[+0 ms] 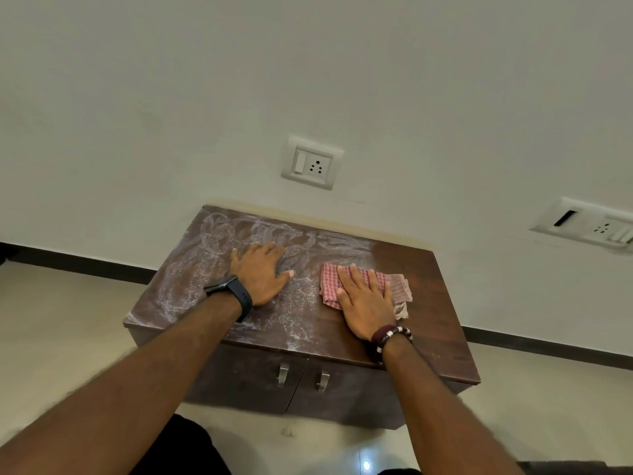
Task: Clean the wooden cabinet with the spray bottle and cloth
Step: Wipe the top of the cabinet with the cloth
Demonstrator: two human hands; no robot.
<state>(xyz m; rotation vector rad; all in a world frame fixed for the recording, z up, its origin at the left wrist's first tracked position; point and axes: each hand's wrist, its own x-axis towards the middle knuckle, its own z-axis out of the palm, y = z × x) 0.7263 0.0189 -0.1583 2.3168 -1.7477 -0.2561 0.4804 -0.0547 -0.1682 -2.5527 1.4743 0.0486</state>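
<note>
The wooden cabinet point(411, 303) is being leaned on by both hands, its top streaked with whitish residue under and around the left hand point(262, 274), while the wood beyond the right hand point(364, 303) is looking clear. The checked cloth point(346, 286) is being pressed flat beneath the right palm, fingers spread wide, nothing gripped. The left hand is being laid open and empty, just beside the cloth. The spray bottle is not being shown.

2 wall sockets point(312, 162) point(594, 226), tiled floor point(61, 320)
</note>
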